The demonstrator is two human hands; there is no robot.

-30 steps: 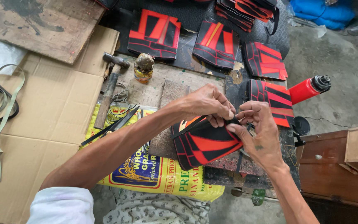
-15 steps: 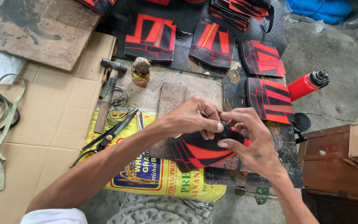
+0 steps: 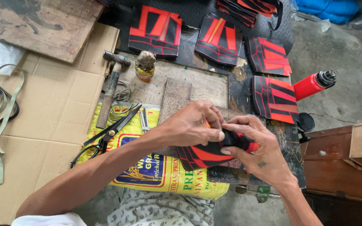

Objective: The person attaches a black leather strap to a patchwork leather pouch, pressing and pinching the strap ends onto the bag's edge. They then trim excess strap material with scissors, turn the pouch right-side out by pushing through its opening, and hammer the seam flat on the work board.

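Observation:
Both my hands grip one black-and-red patterned piece (image 3: 204,155) just above the low work board (image 3: 197,90). My left hand (image 3: 191,123) pinches its upper edge with thumb and fingers. My right hand (image 3: 256,148) presses the piece's right end, fingers curled over it. The piece is folded or bent between the hands, and its right part is hidden by my fingers. Similar black-and-red pieces (image 3: 275,98) lie flat just beyond my hands.
Scissors (image 3: 105,134), a hammer (image 3: 110,86) and a small jar (image 3: 145,66) lie left of my hands, on a yellow printed sack (image 3: 147,171) and cardboard (image 3: 42,125). A red bottle (image 3: 313,85) lies at the right, beside a wooden box (image 3: 340,163). More red-black pieces (image 3: 156,31) lie behind.
My hands have drawn closer together and lower over the piece, which is now more folded and more covered by my fingers. The view has shifted slightly.

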